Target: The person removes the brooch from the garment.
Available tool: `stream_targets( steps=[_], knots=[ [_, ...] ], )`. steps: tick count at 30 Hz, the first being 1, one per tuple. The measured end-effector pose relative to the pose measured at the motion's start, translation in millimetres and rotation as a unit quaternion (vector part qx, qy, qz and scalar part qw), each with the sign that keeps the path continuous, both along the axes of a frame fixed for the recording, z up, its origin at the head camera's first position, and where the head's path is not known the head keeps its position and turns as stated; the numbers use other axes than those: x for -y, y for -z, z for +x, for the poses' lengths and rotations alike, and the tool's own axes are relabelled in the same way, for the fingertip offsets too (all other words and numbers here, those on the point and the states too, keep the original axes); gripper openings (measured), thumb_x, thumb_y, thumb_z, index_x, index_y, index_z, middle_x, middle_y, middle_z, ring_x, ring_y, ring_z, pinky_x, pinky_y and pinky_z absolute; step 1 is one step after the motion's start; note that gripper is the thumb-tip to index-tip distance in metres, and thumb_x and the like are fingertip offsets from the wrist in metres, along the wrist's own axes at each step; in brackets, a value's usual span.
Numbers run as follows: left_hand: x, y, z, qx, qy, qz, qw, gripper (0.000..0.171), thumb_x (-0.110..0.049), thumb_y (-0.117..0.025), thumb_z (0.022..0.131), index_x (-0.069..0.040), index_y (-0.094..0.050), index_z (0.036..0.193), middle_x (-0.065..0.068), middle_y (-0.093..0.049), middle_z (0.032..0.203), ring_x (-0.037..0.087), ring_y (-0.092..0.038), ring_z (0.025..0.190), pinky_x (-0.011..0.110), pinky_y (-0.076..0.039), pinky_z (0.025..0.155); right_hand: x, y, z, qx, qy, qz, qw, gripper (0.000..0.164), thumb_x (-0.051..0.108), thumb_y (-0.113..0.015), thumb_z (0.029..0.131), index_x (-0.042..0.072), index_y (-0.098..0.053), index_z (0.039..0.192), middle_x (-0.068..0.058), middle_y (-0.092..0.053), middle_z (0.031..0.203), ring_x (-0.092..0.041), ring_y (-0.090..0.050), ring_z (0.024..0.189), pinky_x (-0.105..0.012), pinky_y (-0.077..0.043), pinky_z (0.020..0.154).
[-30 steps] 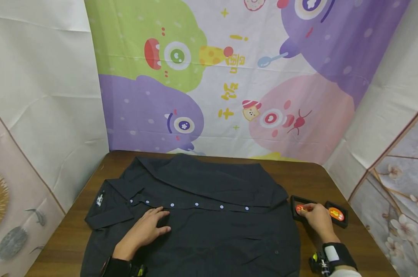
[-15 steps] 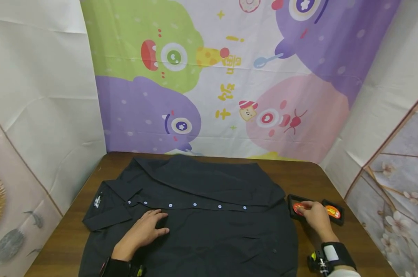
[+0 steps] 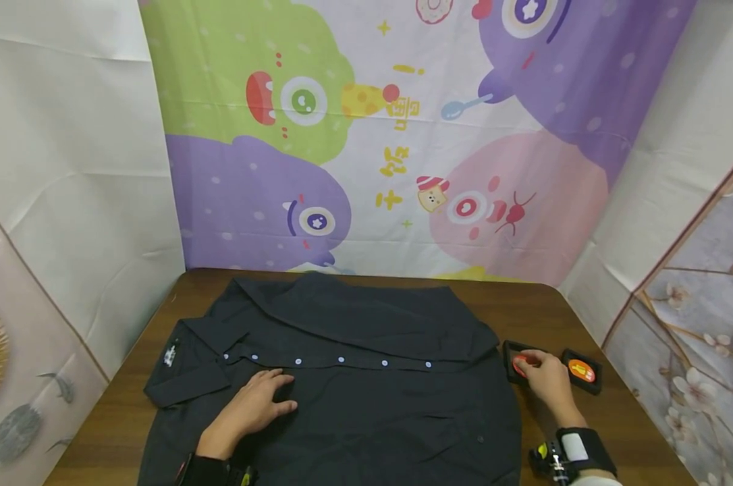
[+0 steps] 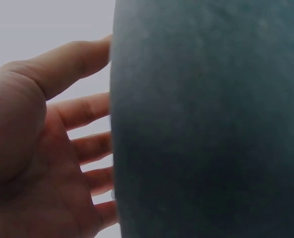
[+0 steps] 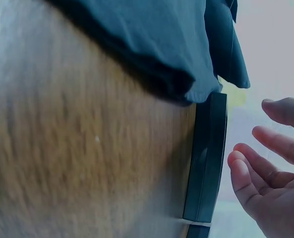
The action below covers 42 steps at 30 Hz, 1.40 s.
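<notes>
A black shirt (image 3: 366, 432) with a row of pale buttons lies spread over the brown table. On its front rests my left hand (image 3: 251, 408), fingers straight and slightly spread, just below the buttons. The left wrist view shows that hand's palm (image 4: 42, 139) beside the dark cloth (image 4: 211, 124), which hides its fingertips. My right hand (image 3: 549, 383) is over a small black box (image 3: 507, 351) with a red round piece (image 3: 518, 365) in it, partly covered by the fingers. In the right wrist view the fingers are loosely bent above the box's side (image 5: 206, 158), with nothing visible between them.
A second black box (image 3: 594, 381) with an orange and yellow oval stands just right of the hand. The table's right edge (image 3: 636, 412) runs close beyond it. A cartoon-printed cloth (image 3: 391, 236) hangs behind the table, with white cloth at both sides.
My right hand has shifted slightly left over the box with the red piece. The left hand stays on the shirt. The head view has turned a little to the right.
</notes>
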<state>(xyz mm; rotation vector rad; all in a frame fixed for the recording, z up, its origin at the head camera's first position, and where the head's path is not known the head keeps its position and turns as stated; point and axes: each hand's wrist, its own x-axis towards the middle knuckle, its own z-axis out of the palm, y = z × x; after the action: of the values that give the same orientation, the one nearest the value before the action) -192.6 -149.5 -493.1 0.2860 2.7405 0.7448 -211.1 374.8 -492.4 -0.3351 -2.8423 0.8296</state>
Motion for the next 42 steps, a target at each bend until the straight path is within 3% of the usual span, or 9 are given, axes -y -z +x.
stream_targets(
  steps=[22,29,33,38,42],
  knots=[
    [1,-1.7,-2.7,-0.008,-0.001,0.005,1.0000,0.051,-0.030,-0.073,0.086,-0.004,-0.061,0.128,0.023,-0.050,0.141,0.044,-0.041,0.135,0.062,-0.035,0.105,20,-3.9,-0.7,-0.022,-0.015,-0.030,0.999,0.038,0.022,-0.060,0.097,-0.006,-0.062,0.121,-0.027,-0.067,0.112,-0.040,-0.064,0.100,-0.050,-0.052,0.083],
    [1,-1.4,-3.7,-0.007,-0.002,0.009,0.9999,0.060,-0.032,-0.073,0.086,0.001,-0.055,0.134,0.025,-0.050,0.141,0.045,-0.041,0.134,0.060,-0.035,0.107,31,-7.6,-0.3,-0.029,-0.007,-0.039,0.999,0.038,0.024,-0.061,0.096,-0.004,-0.062,0.122,-0.026,-0.067,0.112,-0.039,-0.063,0.101,-0.051,-0.050,0.086],
    [0,-1.5,-3.8,-0.007,-0.008,0.018,0.9998,0.068,-0.031,-0.072,0.087,0.006,-0.048,0.138,0.026,-0.049,0.142,0.045,-0.041,0.135,0.058,-0.035,0.109,35,-11.1,-1.3,-0.029,-0.001,-0.038,0.999,0.041,0.027,-0.060,0.097,-0.004,-0.060,0.124,-0.024,-0.067,0.109,-0.036,-0.062,0.098,-0.047,-0.048,0.083],
    [-1,-1.9,-3.5,-0.016,-0.008,0.018,0.9997,0.065,-0.031,-0.073,0.087,0.003,-0.050,0.137,0.024,-0.050,0.141,0.044,-0.042,0.134,0.058,-0.035,0.109,41,-13.4,0.1,-0.022,0.007,-0.046,0.999,0.043,0.030,-0.059,0.097,-0.003,-0.059,0.126,-0.023,-0.066,0.110,-0.033,-0.061,0.098,-0.040,-0.046,0.080],
    [0,-1.6,-2.3,-0.025,-0.004,0.013,0.9996,0.062,-0.030,-0.073,0.086,0.002,-0.053,0.135,0.023,-0.051,0.140,0.044,-0.043,0.133,0.057,-0.035,0.108,45,-14.0,3.2,-0.016,0.012,-0.057,0.998,0.047,0.032,-0.057,0.098,-0.003,-0.056,0.129,-0.023,-0.065,0.112,-0.033,-0.061,0.100,-0.041,-0.047,0.081]
  ],
)
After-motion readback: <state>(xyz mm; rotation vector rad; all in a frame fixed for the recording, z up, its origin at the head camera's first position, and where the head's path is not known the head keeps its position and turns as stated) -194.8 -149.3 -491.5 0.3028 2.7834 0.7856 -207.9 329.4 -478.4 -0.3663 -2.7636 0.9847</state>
